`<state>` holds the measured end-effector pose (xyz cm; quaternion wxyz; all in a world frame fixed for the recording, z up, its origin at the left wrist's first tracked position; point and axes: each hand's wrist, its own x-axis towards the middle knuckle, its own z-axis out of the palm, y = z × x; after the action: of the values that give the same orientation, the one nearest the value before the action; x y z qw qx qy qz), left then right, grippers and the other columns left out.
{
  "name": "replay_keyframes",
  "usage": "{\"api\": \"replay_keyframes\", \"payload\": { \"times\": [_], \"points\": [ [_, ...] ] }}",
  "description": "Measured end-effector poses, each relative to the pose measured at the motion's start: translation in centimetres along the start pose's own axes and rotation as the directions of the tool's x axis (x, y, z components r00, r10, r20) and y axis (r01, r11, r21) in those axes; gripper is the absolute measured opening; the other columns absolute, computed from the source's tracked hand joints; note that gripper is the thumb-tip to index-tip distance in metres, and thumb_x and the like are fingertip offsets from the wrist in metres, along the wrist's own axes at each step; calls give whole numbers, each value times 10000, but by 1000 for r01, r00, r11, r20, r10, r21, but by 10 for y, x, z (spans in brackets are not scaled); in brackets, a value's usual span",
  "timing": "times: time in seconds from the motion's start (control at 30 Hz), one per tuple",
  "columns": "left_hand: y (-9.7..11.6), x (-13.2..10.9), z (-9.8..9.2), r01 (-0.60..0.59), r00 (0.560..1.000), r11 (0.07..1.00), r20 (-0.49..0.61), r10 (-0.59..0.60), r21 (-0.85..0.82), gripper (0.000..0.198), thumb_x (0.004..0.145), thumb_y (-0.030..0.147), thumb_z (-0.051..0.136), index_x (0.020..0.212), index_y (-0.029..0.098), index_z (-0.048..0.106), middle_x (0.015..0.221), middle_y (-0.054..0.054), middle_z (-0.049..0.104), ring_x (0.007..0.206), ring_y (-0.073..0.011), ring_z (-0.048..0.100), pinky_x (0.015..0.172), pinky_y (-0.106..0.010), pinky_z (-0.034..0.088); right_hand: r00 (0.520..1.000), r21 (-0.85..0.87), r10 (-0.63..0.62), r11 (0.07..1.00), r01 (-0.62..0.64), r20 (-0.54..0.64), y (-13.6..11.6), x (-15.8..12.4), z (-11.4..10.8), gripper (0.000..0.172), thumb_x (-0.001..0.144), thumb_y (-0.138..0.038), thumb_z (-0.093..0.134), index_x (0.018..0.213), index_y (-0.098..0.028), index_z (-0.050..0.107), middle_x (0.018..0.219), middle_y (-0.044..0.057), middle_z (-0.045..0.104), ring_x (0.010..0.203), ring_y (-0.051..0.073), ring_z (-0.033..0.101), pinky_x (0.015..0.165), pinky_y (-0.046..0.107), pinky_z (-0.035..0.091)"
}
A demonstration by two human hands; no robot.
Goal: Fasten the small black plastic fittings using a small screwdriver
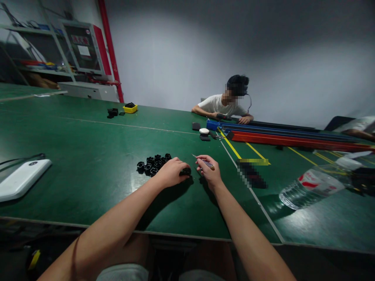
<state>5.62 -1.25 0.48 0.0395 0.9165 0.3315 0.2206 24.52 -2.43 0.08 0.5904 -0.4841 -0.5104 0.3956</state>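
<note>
My left hand (173, 172) is closed on a small black plastic part (185, 171), held just above the table. Its fingers wrap over the part and hide some of it. In my right hand (209, 171) is a slim pointed hand tool (208, 163) with a thin metal tip and a brownish, see-through handle. The tip points up and left, apart from the black part. Several similar black parts with square openings (152, 162) lie in a cluster on the green table (96, 187), left of and beyond my left hand.
A clear water bottle (313, 186) lies at right, near a dark pixelated item (252, 174). At left is a white power bank-like device (25, 180). Long red (293, 141) and blue profiles stretch across the far right. A yellow bin (130, 108) stands far back. A co-worker (218, 103) sits opposite.
</note>
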Motion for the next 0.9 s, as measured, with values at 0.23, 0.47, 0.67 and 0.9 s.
{"api": "replay_keyframes", "payload": {
  "times": [0.23, 0.47, 0.67, 0.9],
  "points": [
    [-7, 0, 7, 132, 988, 991, -70, -134, -31, 428, 823, 297, 719, 1223, 167, 641, 1108, -99, 704, 1003, -266, 591, 904, -370, 464, 1000, -14, -8, 1000, 8, 0, -5, -3, -1, 336, 721, -486, 723, 834, -173, 678, 695, 21, 636, 532, 119, 549, 446, 228, 417],
    [-9, 0, 7, 153, 985, 986, -77, -157, -61, 422, 851, 277, 668, 1264, 194, 658, 1052, -87, 697, 970, -242, 595, 894, -357, 472, 999, -15, -44, 999, 44, 7, -8, -4, -2, 340, 730, -491, 699, 840, -171, 668, 679, 11, 626, 522, 107, 533, 421, 201, 387],
    [-10, 0, 6, 237, 960, 963, -121, -252, -126, 419, 846, 258, 677, 1263, 218, 667, 1042, -68, 712, 956, -233, 599, 889, -341, 471, 994, 26, -101, 995, 101, 26, -7, -5, -5, 253, 777, -421, 665, 858, -181, 672, 672, 1, 609, 531, 109, 517, 460, 222, 380],
    [-12, 1, 4, 303, 932, 937, -154, -330, -171, 431, 832, 288, 722, 1259, 245, 684, 926, -55, 718, 881, -223, 596, 820, -317, 470, 972, 65, -209, 977, 203, 109, -11, -11, -9, 154, 829, -336, 625, 812, -187, 658, 623, -18, 554, 551, 119, 491, 504, 246, 352]
  ]
}}
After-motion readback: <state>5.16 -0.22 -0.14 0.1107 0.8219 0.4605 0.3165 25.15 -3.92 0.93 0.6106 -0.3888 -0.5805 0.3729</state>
